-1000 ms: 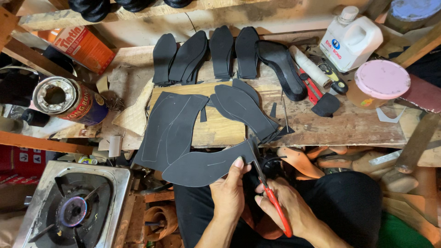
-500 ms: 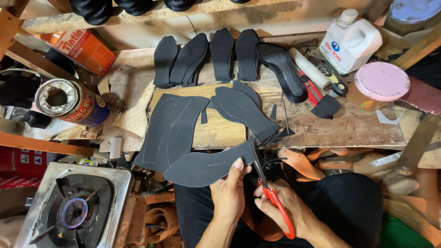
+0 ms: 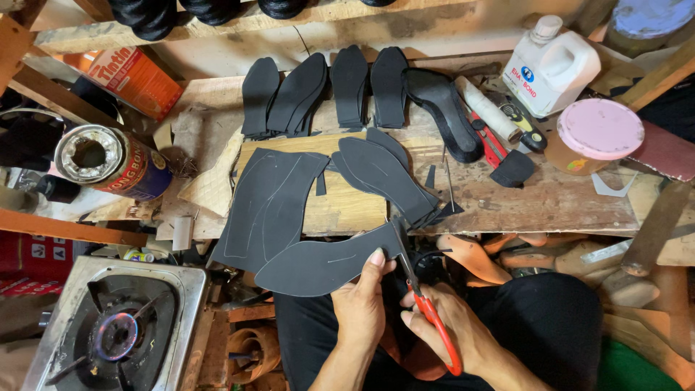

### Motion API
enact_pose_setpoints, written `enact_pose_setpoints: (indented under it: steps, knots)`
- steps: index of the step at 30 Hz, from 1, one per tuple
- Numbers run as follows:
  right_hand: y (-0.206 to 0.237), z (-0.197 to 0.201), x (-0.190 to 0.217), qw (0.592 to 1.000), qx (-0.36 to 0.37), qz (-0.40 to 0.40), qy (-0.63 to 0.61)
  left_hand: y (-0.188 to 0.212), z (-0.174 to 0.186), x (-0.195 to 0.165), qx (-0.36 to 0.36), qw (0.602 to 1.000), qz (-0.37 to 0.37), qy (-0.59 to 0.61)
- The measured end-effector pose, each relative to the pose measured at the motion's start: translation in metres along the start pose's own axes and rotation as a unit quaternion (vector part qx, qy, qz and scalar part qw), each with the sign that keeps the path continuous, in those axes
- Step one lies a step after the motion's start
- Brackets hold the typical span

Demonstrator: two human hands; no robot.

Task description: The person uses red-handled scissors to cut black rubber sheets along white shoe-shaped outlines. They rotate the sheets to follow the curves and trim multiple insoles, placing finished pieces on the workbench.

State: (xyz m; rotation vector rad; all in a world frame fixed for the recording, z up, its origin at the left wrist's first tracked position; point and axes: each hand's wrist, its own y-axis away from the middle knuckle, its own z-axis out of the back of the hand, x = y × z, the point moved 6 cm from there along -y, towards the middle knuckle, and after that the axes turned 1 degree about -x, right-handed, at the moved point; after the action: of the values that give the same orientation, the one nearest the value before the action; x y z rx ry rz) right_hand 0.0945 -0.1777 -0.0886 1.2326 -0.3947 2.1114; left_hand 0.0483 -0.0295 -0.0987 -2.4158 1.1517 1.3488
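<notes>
My left hand [image 3: 365, 308] pinches a black sole-shaped sheet piece [image 3: 318, 264], held flat over my lap just below the bench edge. My right hand [image 3: 452, 329] grips red-handled scissors [image 3: 427, 308], whose blades bite into the right end of that piece. On the wooden bench lie a black sheet with chalk outlines [image 3: 271, 206] and cut black soles [image 3: 384, 174], with a row of several more soles [image 3: 326, 90] behind them.
A lit gas burner [image 3: 116, 329] stands at the lower left. A tipped can [image 3: 108, 159] lies left of the bench. A white jug [image 3: 554, 61], a pink-lidded tub [image 3: 597, 130], a red cutter [image 3: 492, 141] and orange shoe lasts [image 3: 474, 257] crowd the right side.
The scissors have advanced slightly along the right end of the black piece. My hands have barely shifted.
</notes>
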Motion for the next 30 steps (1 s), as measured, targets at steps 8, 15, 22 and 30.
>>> enact_pose_setpoints:
  steps: [8, 15, 22, 30]
  knots:
    - [0.0001, -0.0053, -0.0068, 0.998, -0.018, 0.042, 0.042, -0.0006, 0.0008, -0.0001, 0.005, 1.000, -0.014, -0.011]
    - [0.0013, -0.0074, -0.0097, 0.998, -0.025, 0.049, 0.038, -0.0004, 0.0015, 0.0009, 0.002, 1.000, -0.009, -0.010]
    - [-0.0006, -0.0065, -0.0079, 0.999, -0.014, 0.040, 0.034, -0.0018, -0.0001, 0.0002, 0.004, 1.000, -0.008, -0.005]
    - [-0.0026, -0.0059, -0.0078, 0.998, -0.023, 0.054, 0.025, -0.0030, -0.0011, -0.0018, -0.001, 1.000, -0.013, -0.022]
